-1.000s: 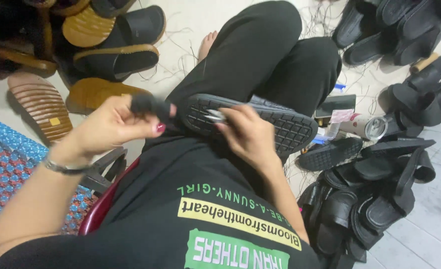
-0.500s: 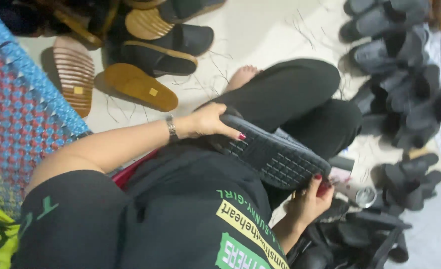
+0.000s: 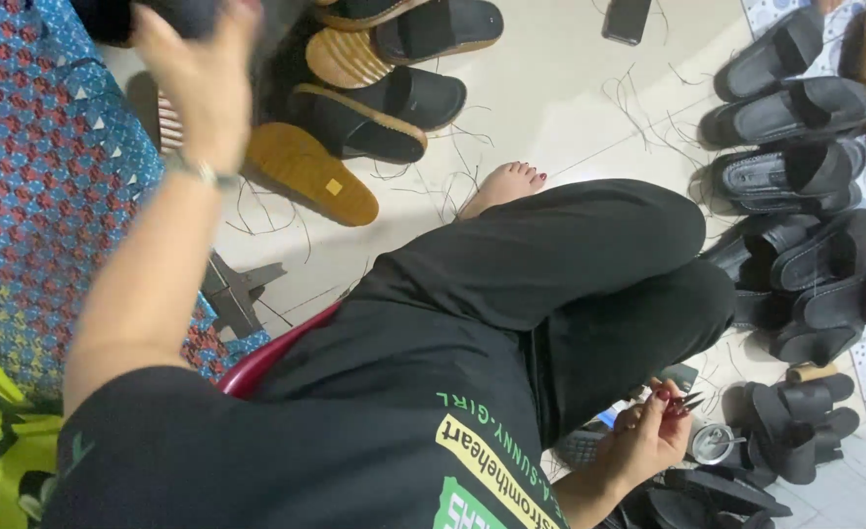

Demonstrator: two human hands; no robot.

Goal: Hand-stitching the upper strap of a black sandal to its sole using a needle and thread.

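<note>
Left hand (image 3: 203, 83) raised at the floor's far left edge, blurred, fingers curled round a dark sandal (image 3: 183, 15) above the pile of tan-soled sandals (image 3: 354, 118). Right hand (image 3: 648, 441) low beside the bent knee, near the floor's near right corner, fingers closed on small thread snips (image 3: 685, 400). Round metal tin (image 3: 712, 443) just beside it, among black sandals (image 3: 795, 431).

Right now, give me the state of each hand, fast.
Left hand: raised toward the sandal pile, fingers around a blurred dark object; what it is cannot be told.
Right hand: closed on a small pair of snips beside the knee.
</note>
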